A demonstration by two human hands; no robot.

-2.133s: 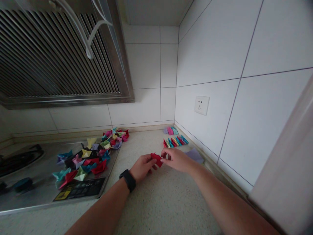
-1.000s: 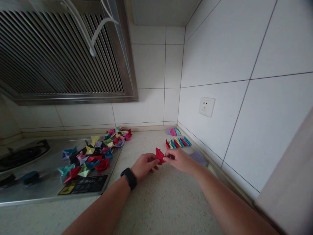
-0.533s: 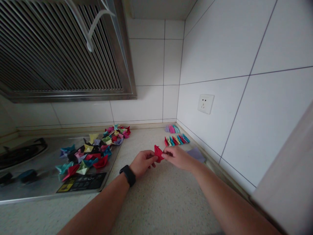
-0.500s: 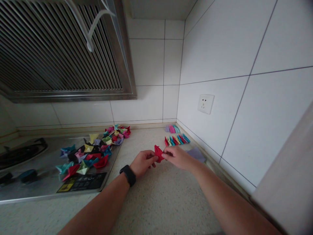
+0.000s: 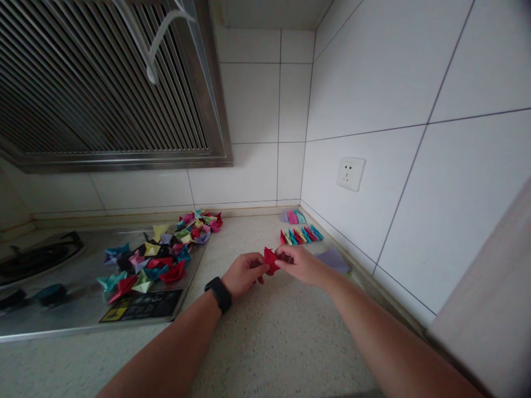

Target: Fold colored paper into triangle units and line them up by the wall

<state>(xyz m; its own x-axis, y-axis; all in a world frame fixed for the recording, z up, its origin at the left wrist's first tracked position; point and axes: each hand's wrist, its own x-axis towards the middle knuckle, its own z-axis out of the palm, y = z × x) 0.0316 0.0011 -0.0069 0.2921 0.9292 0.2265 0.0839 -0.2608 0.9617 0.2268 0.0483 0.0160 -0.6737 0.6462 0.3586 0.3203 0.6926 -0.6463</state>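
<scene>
A small folded red paper piece [image 5: 271, 261] is pinched between both hands above the speckled countertop [image 5: 265, 342]. My left hand [image 5: 245, 274], with a black watch on its wrist, grips its left side between thumb and fingers. On the right side, my right hand [image 5: 301, 264] pinches the same paper with thumb and index finger. Behind the right hand lies a row of folded papers [image 5: 301, 235] in red, blue and yellow, with a smaller pink, purple and teal group [image 5: 292, 216] farther back. Flat purple paper [image 5: 333, 260] lies beside my right wrist.
Many coloured folded paper pieces [image 5: 160, 265] cover the right part of the gas stove [image 5: 83, 316]. The range hood [image 5: 124, 161] hangs over it. A tiled wall with a socket [image 5: 351, 173] rises at the right.
My right fingers have shifted slightly on the red paper, and its shape looks a little different, more compact at the top. The camera view has moved slightly.
</scene>
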